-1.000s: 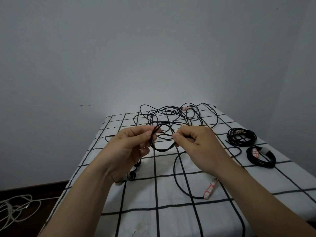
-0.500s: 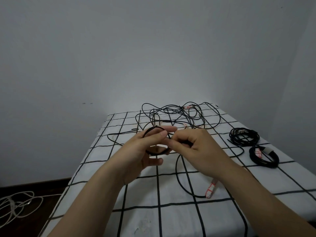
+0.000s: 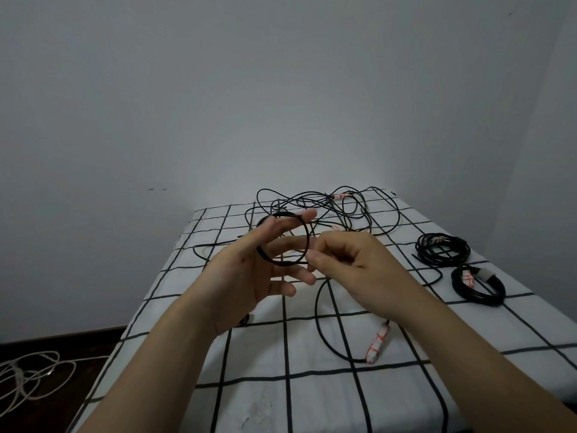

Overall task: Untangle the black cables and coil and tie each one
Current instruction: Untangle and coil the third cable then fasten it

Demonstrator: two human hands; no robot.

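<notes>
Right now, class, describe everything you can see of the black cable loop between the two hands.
The black cable loop is thin, round and rubbery-looking, held in the air above the checked cloth. It hangs round the straight fingers of the left hand; the right hand pinches its near right edge.

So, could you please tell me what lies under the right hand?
A black cable loop on the checked sheet, ending in a red-and-white taped end. The right hand covers where it runs upward.

dim, flat grey light, brighter patch low on the far wall, wide-angle bowing at edges
</notes>
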